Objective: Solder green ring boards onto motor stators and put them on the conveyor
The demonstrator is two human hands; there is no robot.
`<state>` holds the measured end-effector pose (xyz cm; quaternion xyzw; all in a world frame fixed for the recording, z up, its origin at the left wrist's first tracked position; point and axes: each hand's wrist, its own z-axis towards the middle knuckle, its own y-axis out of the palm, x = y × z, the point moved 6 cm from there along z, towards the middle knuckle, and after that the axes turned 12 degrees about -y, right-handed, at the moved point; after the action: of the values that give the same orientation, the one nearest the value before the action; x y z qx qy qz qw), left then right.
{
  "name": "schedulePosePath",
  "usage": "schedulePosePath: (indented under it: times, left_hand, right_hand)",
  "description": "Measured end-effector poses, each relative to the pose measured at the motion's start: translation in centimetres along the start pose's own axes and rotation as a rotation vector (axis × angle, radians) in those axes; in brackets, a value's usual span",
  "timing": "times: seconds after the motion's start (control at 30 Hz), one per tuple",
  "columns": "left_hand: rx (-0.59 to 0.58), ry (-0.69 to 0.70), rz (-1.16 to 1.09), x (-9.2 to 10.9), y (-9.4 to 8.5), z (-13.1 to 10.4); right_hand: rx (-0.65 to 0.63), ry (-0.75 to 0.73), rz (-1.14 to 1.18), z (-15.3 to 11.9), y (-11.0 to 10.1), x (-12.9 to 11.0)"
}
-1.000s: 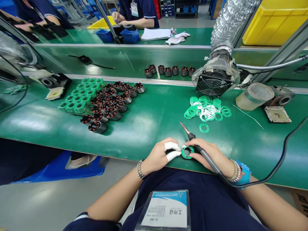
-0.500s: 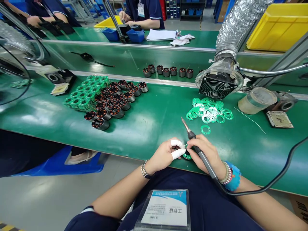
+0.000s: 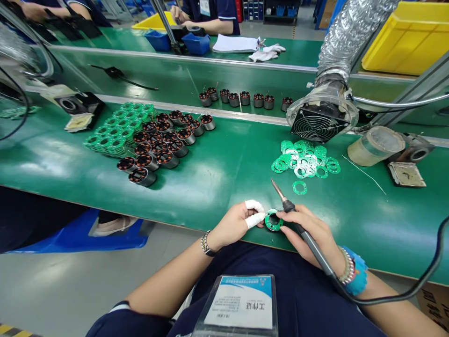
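Note:
Between my hands, near the table's front edge, is a green ring-shaped circuit board (image 3: 270,224) with a dark centre; what lies under it is mostly hidden. My left hand (image 3: 235,225), with white coverings on thumb and forefinger, pinches the board's left edge. A soldering iron (image 3: 311,244) rests across my right hand (image 3: 317,230), its tip pointing up and left, away from the board. The right thumb and forefinger are at the board's right side. Several loose green circuit boards (image 3: 305,159) lie beyond my right hand, with a single board (image 3: 299,187) nearer.
To the left stand several copper-wound motor stators (image 3: 142,177) beside stacked green boards (image 3: 112,140). More stators (image 3: 244,98) line the back ledge. A fan with a duct (image 3: 314,126), a round container (image 3: 375,146) and a sponge stand (image 3: 407,174) occupy the right. The iron's cable (image 3: 403,297) loops right.
My fingers have drawn apart, uncovering the ring board between them. The right hand and soldering iron have shifted slightly right and down. The view has moved a little.

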<state>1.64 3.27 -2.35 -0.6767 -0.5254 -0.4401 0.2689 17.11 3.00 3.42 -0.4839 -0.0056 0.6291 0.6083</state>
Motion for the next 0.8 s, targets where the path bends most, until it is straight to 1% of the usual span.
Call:
schedulePosePath:
  times: [0.2, 0.33, 0.57, 0.8]
  left_hand:
    - [0.025, -0.021, -0.003, -0.3, -0.1, 0.1]
    - [0.025, -0.041, -0.016, -0.4, -0.1, 0.2]
    - [0.026, -0.033, -0.022, -0.6, -0.2, 0.2]
    - [0.027, -0.029, -0.024, -0.6, -0.1, 0.2]
  right_hand:
    - [0.051, -0.056, 0.007, 0.3, -2.5, -1.4]
    - [0.078, -0.013, 0.055, 0.8, -3.5, -1.9]
    - [0.073, 0.039, 0.098, 0.6, -3.0, -1.6]
    - [0.061, 0.035, 0.101, 0.9, -3.0, -1.7]
